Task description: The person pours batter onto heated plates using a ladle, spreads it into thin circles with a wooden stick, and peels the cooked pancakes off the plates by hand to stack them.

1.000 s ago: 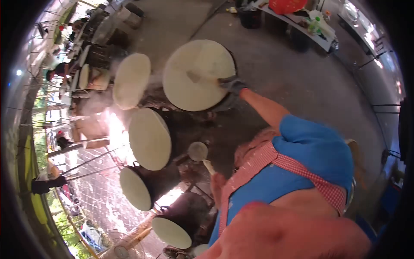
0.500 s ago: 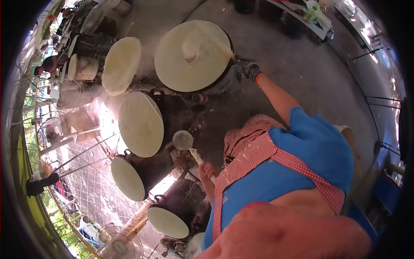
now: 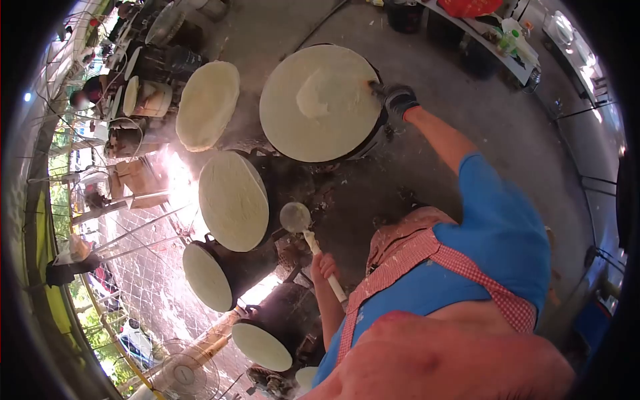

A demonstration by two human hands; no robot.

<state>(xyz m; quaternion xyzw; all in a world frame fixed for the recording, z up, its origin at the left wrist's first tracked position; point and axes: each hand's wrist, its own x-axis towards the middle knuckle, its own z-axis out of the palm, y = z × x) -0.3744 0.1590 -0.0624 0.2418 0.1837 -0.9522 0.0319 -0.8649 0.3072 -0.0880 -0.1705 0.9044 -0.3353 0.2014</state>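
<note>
View: head camera, the only one
Left grip (image 3: 325, 265): bare, closed around the pale handle of the ladle (image 3: 295, 217), partway along; probably so for balance and reach
Ladle: out ahead of the checked apron (image 3: 393, 263), near the middle of the cooking area, apart from the large griddle (image 3: 377, 135); likely angled away to spare the clothing; contents too unclear to name
Right grip (image 3: 401, 100): gloved, probably against heat, at the griddle's right edge; seemingly curled on a small brown-tipped tool (image 3: 371, 84), but cannot tell how firmly closed
Pale sheet (image 3: 287, 100): spread across the large griddle, within reach of the gloved side; marked near the middle by a paler swirl (image 3: 312, 97)
Smaller pale rounds (image 3: 233, 200): ranged down the left, presumably for reach from one standing spot
Counter (image 3: 517, 69): top right, well apart, perhaps to keep the green bottle (image 3: 510, 41) away from heat
</note>
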